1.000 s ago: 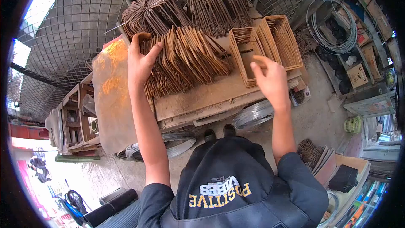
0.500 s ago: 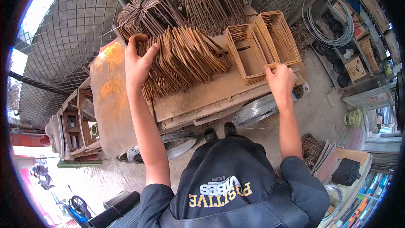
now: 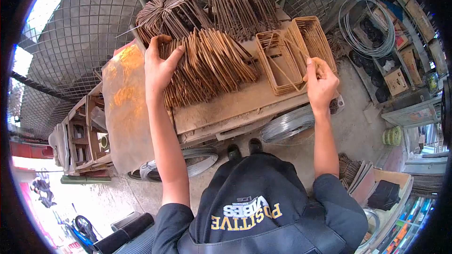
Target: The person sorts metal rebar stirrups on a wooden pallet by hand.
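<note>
My right hand (image 3: 322,84) pinches one thin rectangular rebar stirrup (image 3: 288,76), lifted at a tilt over the right-hand stacks. Beneath it are two neat stacks of rusty rectangular stirrups, a left stack (image 3: 264,66) and a taller right stack (image 3: 314,37). At the left, my left hand (image 3: 160,66) grips the end of a long leaning row of rusty stirrups (image 3: 207,66), its thumb on top and its fingers curled over the far side. Some fingertips of the left hand are hidden behind the row.
Two tied bundles of stirrups, a left bundle (image 3: 172,11) and a right bundle (image 3: 242,0), stand at the back of the wooden table (image 3: 202,117) by a wire mesh. Coils of wire (image 3: 287,124) lie below the front edge. A wire coil (image 3: 367,26) hangs at right.
My right hand has moved slightly right and up, raising one stirrup at a tilt off the stack. My left hand keeps its place on the row while the view shifts slightly.
</note>
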Demonstrator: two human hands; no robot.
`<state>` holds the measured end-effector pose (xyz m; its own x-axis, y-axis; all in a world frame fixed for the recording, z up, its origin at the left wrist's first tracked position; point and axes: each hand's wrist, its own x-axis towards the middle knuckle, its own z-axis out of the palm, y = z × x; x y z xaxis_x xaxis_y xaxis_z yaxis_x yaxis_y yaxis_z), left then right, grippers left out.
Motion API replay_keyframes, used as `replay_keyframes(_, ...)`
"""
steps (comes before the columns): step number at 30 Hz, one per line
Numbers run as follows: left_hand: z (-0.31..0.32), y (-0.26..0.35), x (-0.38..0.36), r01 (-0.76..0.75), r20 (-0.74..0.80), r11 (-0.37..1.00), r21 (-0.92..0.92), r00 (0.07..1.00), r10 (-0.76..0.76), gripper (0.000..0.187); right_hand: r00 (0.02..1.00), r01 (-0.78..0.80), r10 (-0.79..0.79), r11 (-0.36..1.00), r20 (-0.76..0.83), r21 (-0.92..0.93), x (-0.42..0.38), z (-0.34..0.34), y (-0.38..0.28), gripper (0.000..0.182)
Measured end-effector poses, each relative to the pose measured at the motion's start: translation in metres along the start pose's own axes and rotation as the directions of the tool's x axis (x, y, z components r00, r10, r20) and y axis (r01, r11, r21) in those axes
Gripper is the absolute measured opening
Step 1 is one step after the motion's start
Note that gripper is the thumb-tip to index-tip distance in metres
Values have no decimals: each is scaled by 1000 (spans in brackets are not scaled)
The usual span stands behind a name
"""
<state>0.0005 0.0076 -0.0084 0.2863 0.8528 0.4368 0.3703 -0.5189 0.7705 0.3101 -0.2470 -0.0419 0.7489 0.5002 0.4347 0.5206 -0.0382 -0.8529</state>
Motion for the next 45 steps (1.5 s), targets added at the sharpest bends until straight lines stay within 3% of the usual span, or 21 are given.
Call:
replay_keyframes(3, 0, -2, 1, -6, -5, 1000, 6, 1000, 6, 47, 989, 130, -128, 991, -80, 24, 3, 7, -12, 19)
replay_keyframes(7, 0, -2, 1, -23, -4, 1000, 6, 1000, 23, 47, 978, 206, -200, 971, -66, 117, 14, 17, -28, 17)
replay_keyframes(10, -1, 4, 0, 16, 8, 1000, -14, 1000, -16, 46, 946, 324, -324, 945, 9, 39, 25, 32, -38, 15)
replay_keyframes(13, 0, 3, 1, 14, 11, 1000, -25, 1000, -14, 47, 859, 501, -463, 848, 218, -176, 37, 48, -46, 14)
replay_keyframes(15, 0, -3, 2, -116, -8, 991, 69, 993, 116, 35, 841, 520, -448, 823, 303, -227, 47, 60, -47, 15)
replay_keyframes(16, 1, -4, 2, -116, -7, 991, 70, 993, 117, 35, 818, 543, -427, 794, 385, -274, 50, 66, -48, 15)
replay_keyframes(18, 0, 0, 1, -49, 8, 997, 63, 999, 48, 36, 802, 558, -448, 798, 394, -228, 56, 78, -54, 16)
replay_keyframes(20, -1, 2, 1, -47, 12, 997, 65, 999, 47, 36, 763, 612, -419, 711, 492, -345, 64, 91, -54, 16)
replay_keyframes(25, 1, -3, 2, -79, -5, 995, 65, 997, 79, 38, 777, 464, -189, 816, 600, -344, 80, 112, -69, 35)
replay_keyframes(28, 0, -3, 2, -54, -4, 998, 30, 999, 54, 39, 747, 435, -198, 867, 634, -243, 78, 112, -73, 38)
replay_keyframes(32, 0, 2, 0, -35, -17, 998, 61, 999, 36, 39, 741, 403, -133, 873, 659, -276, 69, 100, -82, 36)
replay_keyframes(34, -1, 1, 0, -46, -15, 996, 78, 999, 48, 40, 646, 406, -97, 883, 757, -234, 64, 87, -85, 39)
replay_keyframes(39, 0, 1, 2, -69, -24, 996, 48, 997, 70, 40, 654, 475, -68, 813, 753, -338, 53, 72, -91, 35)
replay_keyframes(41, 1, -2, 2, -70, -21, 995, 71, 997, 72, 40, 730, 572, -188, 695, 657, -437, 51, 76, -85, 26)
replay_keyframes(45, 1, -1, 2, 6, -10, 1000, 14, 1000, -6, 47, 767, 585, -236, 639, 596, -500, 52, 79, -94, 26)
